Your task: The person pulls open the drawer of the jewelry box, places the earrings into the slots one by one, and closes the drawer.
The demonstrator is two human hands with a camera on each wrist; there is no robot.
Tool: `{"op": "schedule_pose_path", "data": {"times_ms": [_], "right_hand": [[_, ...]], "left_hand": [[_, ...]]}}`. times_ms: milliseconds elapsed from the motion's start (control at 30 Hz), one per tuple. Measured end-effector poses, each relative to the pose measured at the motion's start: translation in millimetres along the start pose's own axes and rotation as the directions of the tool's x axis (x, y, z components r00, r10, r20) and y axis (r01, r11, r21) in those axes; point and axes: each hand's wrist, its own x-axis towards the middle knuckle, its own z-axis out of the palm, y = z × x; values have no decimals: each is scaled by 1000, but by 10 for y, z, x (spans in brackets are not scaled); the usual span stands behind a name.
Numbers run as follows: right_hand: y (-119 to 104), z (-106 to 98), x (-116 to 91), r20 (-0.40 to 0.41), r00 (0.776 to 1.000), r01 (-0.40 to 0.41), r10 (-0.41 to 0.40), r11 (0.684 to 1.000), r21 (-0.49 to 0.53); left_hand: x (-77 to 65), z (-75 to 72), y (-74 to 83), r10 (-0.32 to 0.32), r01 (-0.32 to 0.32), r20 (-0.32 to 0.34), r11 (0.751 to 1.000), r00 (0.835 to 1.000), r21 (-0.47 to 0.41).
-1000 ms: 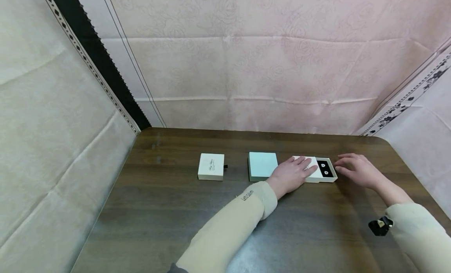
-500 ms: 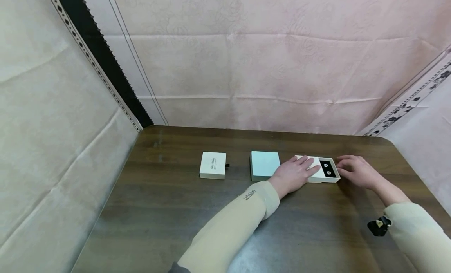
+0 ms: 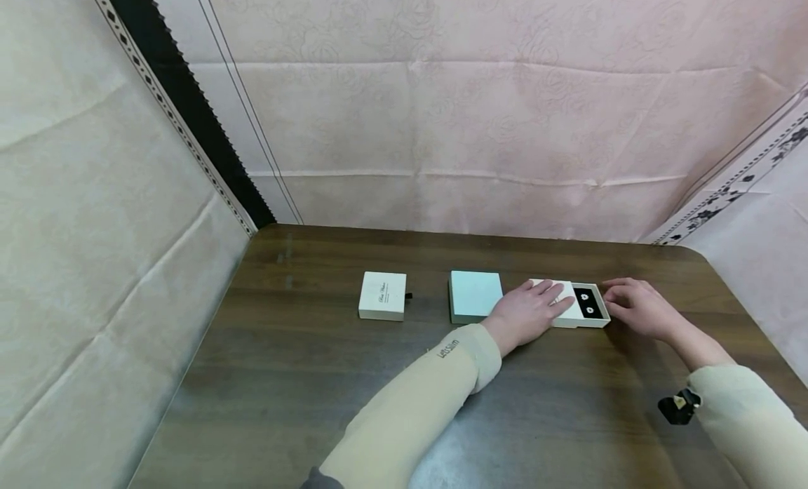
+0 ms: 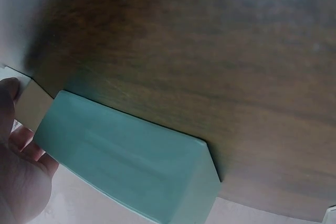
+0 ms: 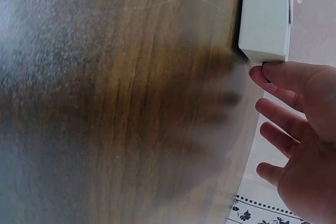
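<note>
A white slide-out jewellery box [image 3: 564, 321] lies at the right of the table with its drawer [image 3: 596, 322] partly out of the sleeve. On the drawer's black insert [image 3: 587, 303] sit two small shiny pieces that look like stud earrings. My left hand [image 3: 525, 312] rests over the sleeve with fingers spread across its top. At the drawer's right end, the thumb and forefinger of my right hand [image 3: 639, 308] pinch a small black pull tab [image 5: 266, 72]. The tab is mostly hidden between the fingertips, and the right hand's other fingers are loosely bent.
Just left of the white box stands a teal box [image 3: 475, 293], close to my left wrist. Further left is another small white box [image 3: 382, 297] with printed script and a black tab. The brown wooden table [image 3: 303, 377] backs onto pale patterned cloth [image 3: 473, 124].
</note>
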Motion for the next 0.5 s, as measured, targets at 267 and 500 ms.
{"op": "schedule_pose_path", "data": {"times_ms": [267,500], "right_hand": [[-21,26,18,-7,1000,24,-24,1000,8],[-3,34,15,-17,999,41,-41,999,1]], "left_hand": [[-17,23,-3,-10,10,9,1000,1000,-7],[-6,1,10,-12,12,3,1000,1000,-20]]}}
